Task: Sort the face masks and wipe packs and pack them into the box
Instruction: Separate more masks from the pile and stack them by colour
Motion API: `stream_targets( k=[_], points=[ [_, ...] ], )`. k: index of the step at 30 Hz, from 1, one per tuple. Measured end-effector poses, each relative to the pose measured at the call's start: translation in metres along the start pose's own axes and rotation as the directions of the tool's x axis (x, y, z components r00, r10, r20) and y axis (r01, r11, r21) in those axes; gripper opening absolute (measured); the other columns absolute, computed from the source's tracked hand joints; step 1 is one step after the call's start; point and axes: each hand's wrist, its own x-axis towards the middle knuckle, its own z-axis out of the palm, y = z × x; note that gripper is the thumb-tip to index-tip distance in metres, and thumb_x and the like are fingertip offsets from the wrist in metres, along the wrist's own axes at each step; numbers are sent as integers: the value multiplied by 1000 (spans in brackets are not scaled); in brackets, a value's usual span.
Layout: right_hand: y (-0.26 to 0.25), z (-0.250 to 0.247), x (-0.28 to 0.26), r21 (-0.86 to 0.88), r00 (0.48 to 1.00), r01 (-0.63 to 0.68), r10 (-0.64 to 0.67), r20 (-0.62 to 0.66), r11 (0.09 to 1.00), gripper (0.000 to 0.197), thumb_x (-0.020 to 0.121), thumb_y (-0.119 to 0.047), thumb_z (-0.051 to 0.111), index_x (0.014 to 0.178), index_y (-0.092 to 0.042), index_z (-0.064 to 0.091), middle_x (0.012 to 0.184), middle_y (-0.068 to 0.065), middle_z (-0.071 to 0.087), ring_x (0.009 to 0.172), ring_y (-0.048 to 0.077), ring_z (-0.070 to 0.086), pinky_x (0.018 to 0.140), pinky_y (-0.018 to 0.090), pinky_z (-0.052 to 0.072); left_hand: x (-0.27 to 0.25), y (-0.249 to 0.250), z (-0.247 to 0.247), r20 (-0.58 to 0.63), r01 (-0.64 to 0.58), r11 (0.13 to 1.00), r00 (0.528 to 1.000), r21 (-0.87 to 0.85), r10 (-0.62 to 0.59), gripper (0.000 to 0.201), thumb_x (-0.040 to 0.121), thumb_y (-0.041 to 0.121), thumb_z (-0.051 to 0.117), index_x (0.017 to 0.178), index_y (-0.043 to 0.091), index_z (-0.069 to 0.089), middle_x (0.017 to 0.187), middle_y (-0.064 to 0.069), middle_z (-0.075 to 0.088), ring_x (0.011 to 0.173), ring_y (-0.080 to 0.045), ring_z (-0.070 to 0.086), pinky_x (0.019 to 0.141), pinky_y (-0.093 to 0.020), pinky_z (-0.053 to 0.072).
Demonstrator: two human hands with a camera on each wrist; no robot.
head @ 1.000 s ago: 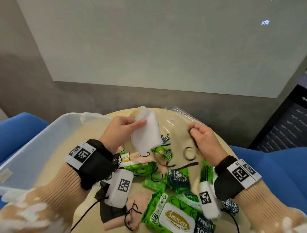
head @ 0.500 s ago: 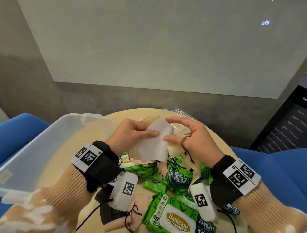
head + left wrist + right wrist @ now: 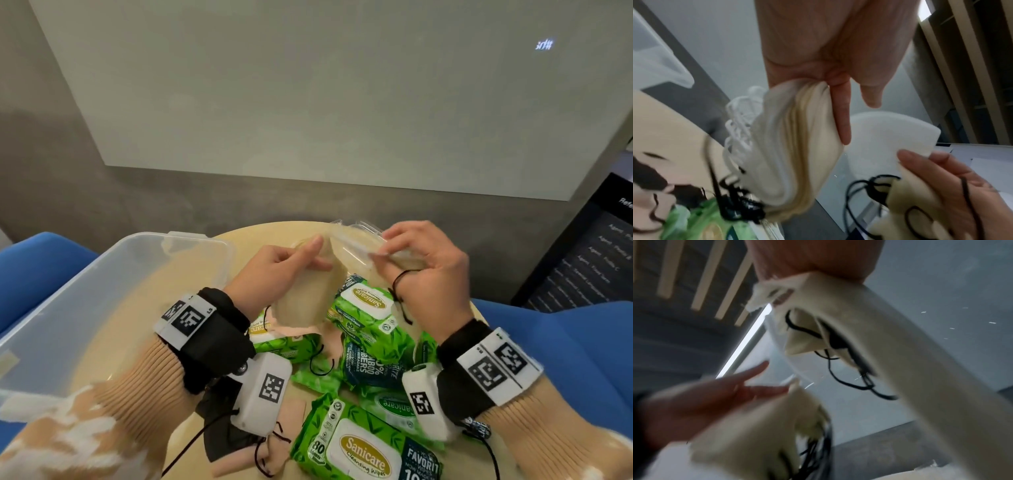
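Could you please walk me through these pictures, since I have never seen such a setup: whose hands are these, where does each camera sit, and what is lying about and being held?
No machine here: a person works with bare hands, wearing one camera on the head and one on each wrist, with tagged black bands. The head view looks down at a round table. On it lie green wipe packs, loose face masks with black ear loops, and at the left a clear plastic box. The left hand grips a stack of cream masks; the left wrist view shows that stack from below, edge-on. The right hand pinches more cream masks, with a black loop hanging at its fingers. The right wrist view is blurred, so I cannot count them.
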Motion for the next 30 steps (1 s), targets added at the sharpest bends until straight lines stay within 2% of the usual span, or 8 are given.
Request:
stream_targets(
  k=[2, 5, 10, 16, 22, 24, 27, 30],
  points=[
    [0, 8, -10, 4, 991, 50, -50, 128, 999, 7, 72, -20, 71, 69, -13, 70, 88, -13, 63, 81, 3, 61, 74, 23, 50, 0, 2, 7, 66, -17, 999, 998, -38, 19, 63, 75, 73, 47, 87, 20, 78, 94, -6, 73, 88, -21, 67, 83, -31, 52],
    [6, 13, -19, -45, 962, 88, -74, 263, 995, 13, 75, -30, 64, 72, -21, 73, 90, -16, 64, 74, 7, 63, 64, 32, 51, 0, 2, 15, 81, -33, 997, 996, -75, 39, 72, 71, 73, 56, 80, 4, 73, 71, -7, 67, 63, -15, 57, 63, -28, 44],
    [12, 7, -20, -116, 924, 0, 45, 381, 993, 19, 72, -47, 65, 77, -31, 74, 97, -22, 64, 81, 2, 63, 72, 26, 51, 3, -5, 21, 19, -4, 986, 1000, -168, 7, 21, 80, 23, 72, 86, 3, 75, 83, -16, 73, 69, -19, 64, 66, -31, 50],
    [15, -10, -12, 96, 966, -235, 220, 138, 967, 9, 78, -13, 76, 85, -18, 75, 92, -8, 71, 90, 0, 64, 86, 11, 45, 6, -13, 6, -20, 1, 992, 1000, -130, -3, 15, 79, 18, 74, 88, 6, 76, 84, -11, 74, 71, -22, 67, 70, -36, 55],
    [3, -5, -2, 34, 853, -469, 442, 279, 883, 30, 72, -32, 80, 101, -30, 72, 98, -23, 68, 99, -15, 56, 82, -1, 39, 4, -11, 8, 70, -15, 1000, 997, -25, 17, 8, 77, 17, 75, 78, 9, 76, 78, -10, 74, 65, -18, 66, 67, -32, 53],
    [0, 0, -2, 20, 834, -484, 455, 311, 875, 26, 70, -33, 81, 94, -34, 71, 93, -23, 69, 96, -10, 59, 80, 2, 43, 2, -11, 10, 107, -39, 999, 994, 17, 37, 10, 78, 19, 75, 80, 9, 77, 78, -11, 74, 66, -20, 66, 67, -33, 53],
    [3, 2, -2, 9, 846, -487, 469, 255, 874, 13, 73, -29, 81, 79, -23, 71, 85, -10, 71, 86, 7, 65, 79, 22, 49, 1, -11, 10, 133, -52, 998, 990, 37, 47, 10, 78, 18, 76, 85, 12, 77, 79, -8, 74, 66, -15, 66, 67, -31, 54],
    [14, -4, -2, -32, 873, -463, 462, 156, 886, 18, 79, -23, 75, 70, -15, 62, 68, -2, 62, 61, 7, 54, 60, 19, 43, 2, -12, 1, 113, -115, 988, 988, 101, 104, 10, 80, 17, 73, 90, 15, 77, 88, 0, 75, 73, -1, 64, 73, -15, 51]
  ],
)
